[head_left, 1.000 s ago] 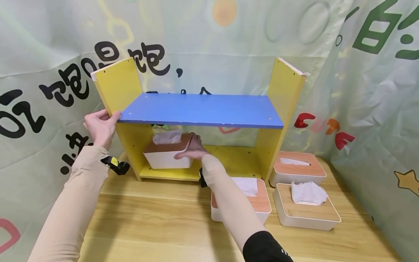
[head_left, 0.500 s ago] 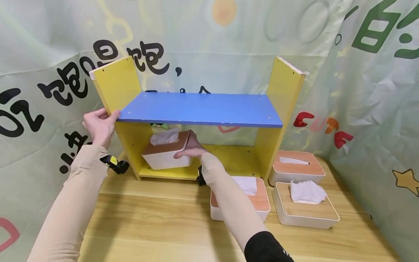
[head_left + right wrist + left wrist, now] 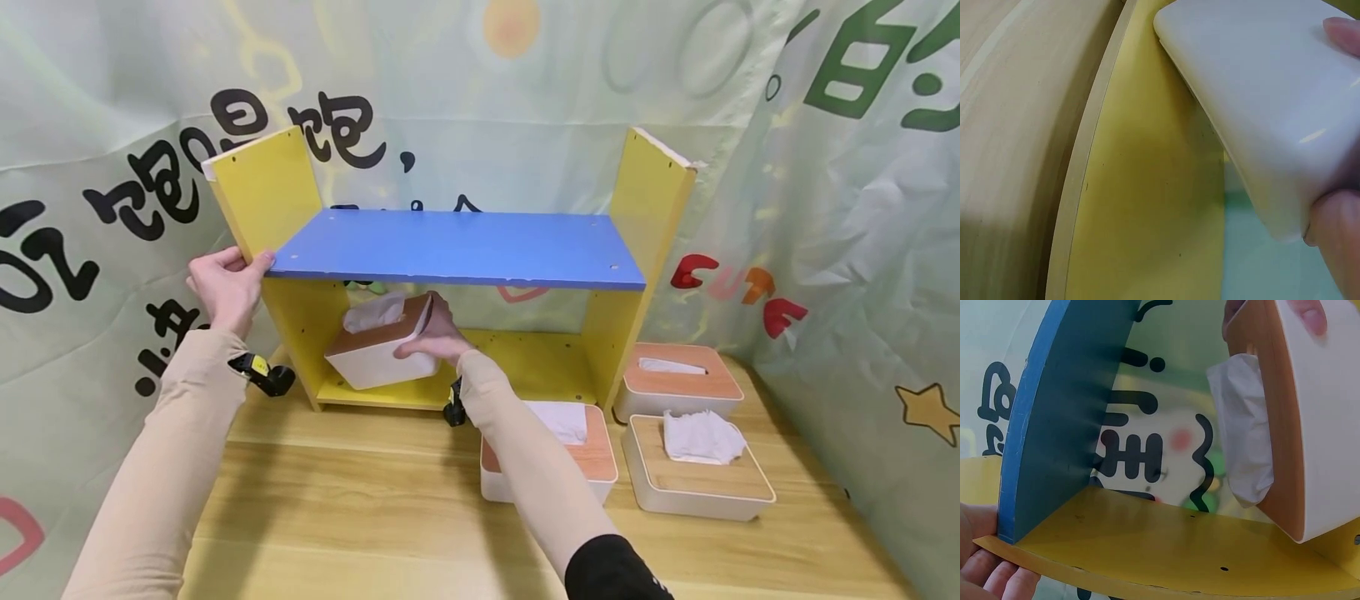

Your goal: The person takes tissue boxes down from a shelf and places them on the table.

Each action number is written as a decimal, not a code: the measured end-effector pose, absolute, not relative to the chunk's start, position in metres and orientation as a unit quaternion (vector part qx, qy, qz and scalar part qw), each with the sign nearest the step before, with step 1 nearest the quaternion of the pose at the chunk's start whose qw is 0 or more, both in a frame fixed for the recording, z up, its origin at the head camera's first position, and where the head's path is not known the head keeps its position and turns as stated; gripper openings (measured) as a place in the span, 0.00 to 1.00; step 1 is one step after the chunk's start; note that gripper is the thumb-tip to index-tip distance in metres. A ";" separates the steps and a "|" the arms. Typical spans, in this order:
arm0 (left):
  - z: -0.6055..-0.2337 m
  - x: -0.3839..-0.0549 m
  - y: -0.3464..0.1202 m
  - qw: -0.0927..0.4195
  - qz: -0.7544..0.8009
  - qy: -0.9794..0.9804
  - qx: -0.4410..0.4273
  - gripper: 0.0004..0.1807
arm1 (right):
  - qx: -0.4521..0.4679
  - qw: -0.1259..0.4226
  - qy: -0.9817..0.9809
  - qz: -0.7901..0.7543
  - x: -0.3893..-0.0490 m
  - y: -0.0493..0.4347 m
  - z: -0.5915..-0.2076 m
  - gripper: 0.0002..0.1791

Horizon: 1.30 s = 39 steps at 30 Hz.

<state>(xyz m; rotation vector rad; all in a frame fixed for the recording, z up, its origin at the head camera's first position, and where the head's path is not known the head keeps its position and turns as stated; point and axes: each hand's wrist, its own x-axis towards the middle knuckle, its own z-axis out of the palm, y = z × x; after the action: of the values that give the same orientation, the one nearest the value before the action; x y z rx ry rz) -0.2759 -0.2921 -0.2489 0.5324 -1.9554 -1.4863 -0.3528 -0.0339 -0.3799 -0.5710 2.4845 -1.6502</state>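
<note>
My left hand (image 3: 227,290) grips the front edge of the yellow left side panel (image 3: 270,196), its thumb at the corner of the blue shelf board (image 3: 461,244). Inside the lower compartment, my right hand (image 3: 441,335) holds the right end of a tissue box (image 3: 382,364), white with a wood-coloured lid and a tissue sticking out. The box is tilted, its right end higher than its left. In the right wrist view a gap shows between the raised end of the white box (image 3: 1254,94) and the yellow bottom board (image 3: 1141,175).
On the wooden table (image 3: 360,517), a tissue box (image 3: 600,467) stands before the shelf, partly behind my right forearm. Two more, a light-lidded tissue box (image 3: 701,500) and a pinkish-lidded tissue box (image 3: 675,383), stand to the right. A printed curtain (image 3: 480,100) hangs behind.
The right end of the tissue box has risen with my right hand, so the box tilts more and sits slightly further left. My left hand stays on the side panel.
</note>
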 end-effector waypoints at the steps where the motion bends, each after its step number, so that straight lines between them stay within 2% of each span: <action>1: -0.249 -0.276 -0.292 0.311 -0.566 -0.737 0.199 0.25 | -0.186 0.053 0.815 -0.546 -0.353 -0.034 -0.380 0.73; 39: -0.250 -0.275 -0.290 0.307 -0.563 -0.743 0.189 0.26 | -0.179 0.030 0.800 -0.572 -0.332 -0.019 -0.361 0.73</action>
<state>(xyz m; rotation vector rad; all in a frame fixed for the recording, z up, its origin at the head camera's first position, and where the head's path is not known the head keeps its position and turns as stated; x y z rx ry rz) -0.2748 -0.2898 -0.2501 0.5005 -1.9662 -1.4903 -0.3323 -0.0191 -0.3610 -0.5526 2.4674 -1.7623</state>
